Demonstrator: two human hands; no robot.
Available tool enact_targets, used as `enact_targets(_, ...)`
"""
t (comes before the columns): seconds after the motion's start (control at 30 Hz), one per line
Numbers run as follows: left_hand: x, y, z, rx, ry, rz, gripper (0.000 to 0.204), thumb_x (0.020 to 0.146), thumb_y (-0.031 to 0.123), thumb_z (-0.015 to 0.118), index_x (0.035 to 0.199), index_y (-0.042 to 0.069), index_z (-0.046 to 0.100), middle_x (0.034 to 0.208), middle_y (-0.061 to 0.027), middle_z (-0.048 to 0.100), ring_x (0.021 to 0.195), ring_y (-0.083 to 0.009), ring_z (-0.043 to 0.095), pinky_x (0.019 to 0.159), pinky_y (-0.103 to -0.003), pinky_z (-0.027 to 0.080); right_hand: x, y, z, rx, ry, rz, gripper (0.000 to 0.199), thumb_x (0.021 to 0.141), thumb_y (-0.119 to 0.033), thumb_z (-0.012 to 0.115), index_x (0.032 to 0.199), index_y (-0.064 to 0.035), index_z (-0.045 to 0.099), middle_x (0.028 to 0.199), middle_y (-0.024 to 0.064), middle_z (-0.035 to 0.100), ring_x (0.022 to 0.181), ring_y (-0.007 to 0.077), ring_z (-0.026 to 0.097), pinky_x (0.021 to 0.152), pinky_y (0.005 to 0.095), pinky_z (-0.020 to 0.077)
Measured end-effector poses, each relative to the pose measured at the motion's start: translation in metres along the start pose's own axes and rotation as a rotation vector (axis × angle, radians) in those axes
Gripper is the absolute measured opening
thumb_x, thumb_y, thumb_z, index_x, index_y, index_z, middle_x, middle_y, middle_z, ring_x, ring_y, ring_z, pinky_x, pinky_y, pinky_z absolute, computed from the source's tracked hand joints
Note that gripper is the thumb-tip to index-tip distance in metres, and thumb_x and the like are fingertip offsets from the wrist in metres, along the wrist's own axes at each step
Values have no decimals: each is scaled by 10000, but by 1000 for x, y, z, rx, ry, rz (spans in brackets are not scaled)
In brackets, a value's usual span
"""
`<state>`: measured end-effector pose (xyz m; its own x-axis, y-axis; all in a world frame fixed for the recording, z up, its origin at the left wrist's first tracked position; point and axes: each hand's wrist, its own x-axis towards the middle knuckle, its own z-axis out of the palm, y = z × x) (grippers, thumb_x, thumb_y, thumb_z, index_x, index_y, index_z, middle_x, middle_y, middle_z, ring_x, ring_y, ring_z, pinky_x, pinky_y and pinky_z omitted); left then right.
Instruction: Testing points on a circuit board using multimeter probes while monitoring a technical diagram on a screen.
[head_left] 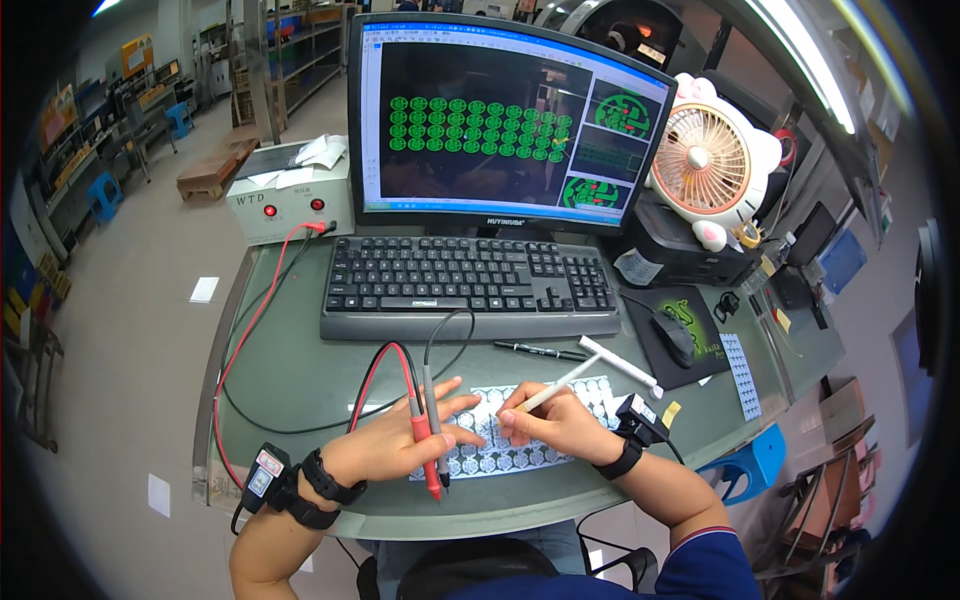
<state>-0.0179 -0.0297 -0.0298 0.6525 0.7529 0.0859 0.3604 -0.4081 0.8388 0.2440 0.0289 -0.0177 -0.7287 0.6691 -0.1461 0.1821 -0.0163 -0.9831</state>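
A white panel of several small round circuit boards point(517, 459) lies on the green desktop beneath both hands. My left hand point(385, 448) rests at the panel's left end, fingers reaching over it. A red test probe point(421, 432) and a grey-black test probe point(432, 405) are held in this hand, tips pointing down toward the desk's front edge. My right hand point(565, 428) is closed around a slim white pen point(572, 380), over the panel's middle. The fingers hide the pen's tip, so I cannot tell whether it touches a board.
Behind the hands are a black keyboard point(470, 280) and a monitor point(480, 120) with green circuit drawings. A black pen point(540, 350) and a thick white pen point(622, 368) lie nearby. A mouse point(673, 338), a fan point(700, 160) and another board strip point(740, 375) stand right; a power box point(290, 205), left.
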Motion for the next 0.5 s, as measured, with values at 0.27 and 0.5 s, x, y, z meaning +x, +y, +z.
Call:
enact_targets(0.27, 2, 1, 1, 107, -29, -7, 467, 964, 357, 322, 1222, 174, 665, 1523, -149, 312, 1434, -407, 164, 1156, -535, 88, 1, 3, 2, -25, 65, -60, 177, 935, -124, 630, 1038, 18, 604, 887, 64, 657, 742, 82, 614, 640, 215, 501)
enact_targets(0.5, 1, -1, 2, 143, 0, 10, 446, 952, 352, 353, 1217, 182, 669, 1517, -143, 326, 1423, -410, 191, 1146, -528, 141, -3, 1, 13, -348, 130, -54, 191, 876, -150, 713, 874, -14, 579, 766, 46, 669, 682, 80, 626, 581, 234, 483)
